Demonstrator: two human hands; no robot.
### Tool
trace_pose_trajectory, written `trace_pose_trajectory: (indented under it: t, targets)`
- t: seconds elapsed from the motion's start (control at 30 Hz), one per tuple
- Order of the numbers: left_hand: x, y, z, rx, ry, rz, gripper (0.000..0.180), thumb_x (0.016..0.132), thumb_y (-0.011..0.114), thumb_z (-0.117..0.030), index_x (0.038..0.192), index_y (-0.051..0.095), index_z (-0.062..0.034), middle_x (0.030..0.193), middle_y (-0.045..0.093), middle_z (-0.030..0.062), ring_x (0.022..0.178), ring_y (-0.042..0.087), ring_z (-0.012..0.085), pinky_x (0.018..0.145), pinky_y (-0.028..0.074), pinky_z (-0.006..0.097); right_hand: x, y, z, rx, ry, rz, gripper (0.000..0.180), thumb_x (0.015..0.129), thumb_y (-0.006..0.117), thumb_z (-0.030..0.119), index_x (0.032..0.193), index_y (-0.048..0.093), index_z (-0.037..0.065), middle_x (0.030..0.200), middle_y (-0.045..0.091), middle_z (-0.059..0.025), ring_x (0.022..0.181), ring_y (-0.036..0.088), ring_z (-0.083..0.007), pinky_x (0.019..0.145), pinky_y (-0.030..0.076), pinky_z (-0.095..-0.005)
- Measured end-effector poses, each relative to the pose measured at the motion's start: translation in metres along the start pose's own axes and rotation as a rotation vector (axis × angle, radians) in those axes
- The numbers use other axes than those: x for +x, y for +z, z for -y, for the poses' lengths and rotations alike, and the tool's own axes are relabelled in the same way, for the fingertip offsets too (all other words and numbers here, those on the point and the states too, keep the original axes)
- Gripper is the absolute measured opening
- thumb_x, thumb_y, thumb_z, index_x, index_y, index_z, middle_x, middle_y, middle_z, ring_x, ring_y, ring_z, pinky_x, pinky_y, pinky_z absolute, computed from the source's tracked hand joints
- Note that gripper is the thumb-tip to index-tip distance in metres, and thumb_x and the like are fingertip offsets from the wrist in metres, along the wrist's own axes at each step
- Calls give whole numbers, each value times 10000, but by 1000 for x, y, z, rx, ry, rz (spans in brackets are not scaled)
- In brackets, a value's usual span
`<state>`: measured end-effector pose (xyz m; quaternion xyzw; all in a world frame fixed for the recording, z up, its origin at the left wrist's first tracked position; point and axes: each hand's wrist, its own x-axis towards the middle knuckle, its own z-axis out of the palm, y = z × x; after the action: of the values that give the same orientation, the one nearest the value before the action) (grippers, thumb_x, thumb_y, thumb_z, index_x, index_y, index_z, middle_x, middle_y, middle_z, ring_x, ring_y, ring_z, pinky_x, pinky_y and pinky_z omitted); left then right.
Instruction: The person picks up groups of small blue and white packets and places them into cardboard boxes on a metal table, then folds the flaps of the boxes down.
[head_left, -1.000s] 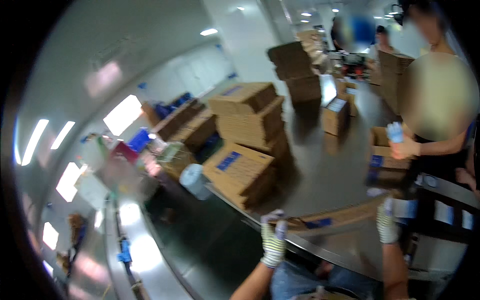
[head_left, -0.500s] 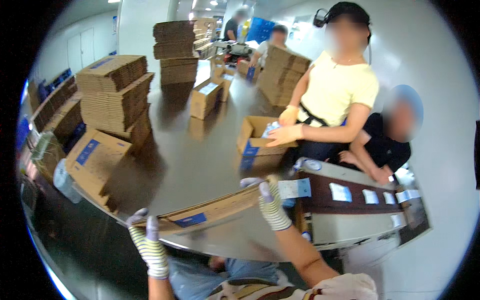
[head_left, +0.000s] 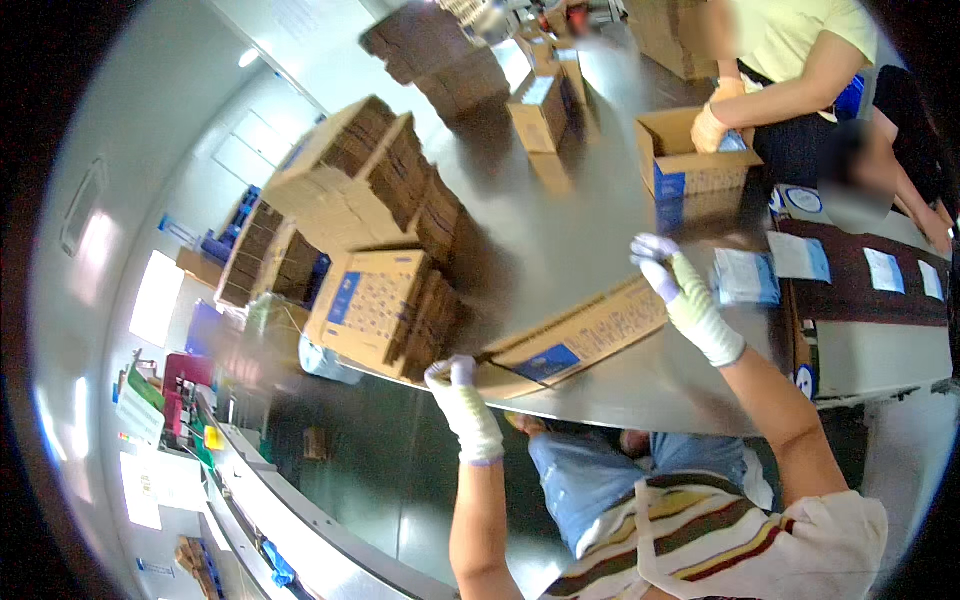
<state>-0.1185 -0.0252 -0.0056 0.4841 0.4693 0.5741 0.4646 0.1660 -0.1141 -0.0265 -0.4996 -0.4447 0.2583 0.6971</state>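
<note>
A long brown cardboard carton [head_left: 600, 335] with a blue patch is held between my two gloved hands at the near edge of the metal table. It looks folded flat, with one long side facing me. My left hand [head_left: 465, 405] grips its left end, close to a stack of flat cartons [head_left: 375, 310]. My right hand [head_left: 688, 295] pinches its far right end, fingers bent over the edge. Just right of that hand lies a small pile of white-and-blue packets [head_left: 745, 277].
A conveyor [head_left: 860, 262] with spaced packets runs along the right. Across the table [head_left: 540, 230], a person's gloved hand [head_left: 712, 128] reaches into an open carton [head_left: 700, 172]. Taller stacks of flat cartons [head_left: 345, 185] stand left. Filled cartons [head_left: 540, 110] stand farther back.
My view has swung left, so the scene has shifted right and tilted. The carton stays between my hands. The co-worker's hands have moved lower into the open carton.
</note>
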Motion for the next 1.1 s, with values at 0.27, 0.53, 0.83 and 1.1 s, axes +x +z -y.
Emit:
trace_pose_trajectory:
  t: [0.27,0.53,0.83,1.1]
  targets:
    - [-2,13,5,-126,8,-182,226,792,616,-153,962,495,-66,894,498,39,829,468,151,819,406,315,10,16,17,-92,31,-20,303,817,689,183,1043,592,5,923,639,-80,872,589,-150,821,474,-287]
    - [-2,-6,-8,-116,-164,268,403,754,549,-34,1142,451,-82,1019,494,66,925,474,178,888,407,331,16,6,5,-427,-73,107,491,834,645,329,1152,551,-33,1082,626,-173,1006,598,-259,895,463,-368]
    - [31,22,7,289,-50,509,500,866,653,-268,1243,374,-95,1159,483,85,1076,436,179,976,337,315,25,27,49,-1224,-406,656,369,847,548,337,678,637,21,699,622,-154,718,611,-327,650,496,-433]
    - [56,19,47,330,-48,647,700,749,764,-371,1243,404,-31,1163,547,109,1020,508,192,893,416,312,71,31,40,-1214,-29,1016,658,923,352,557,675,638,19,669,603,-211,709,602,-379,685,483,-437]
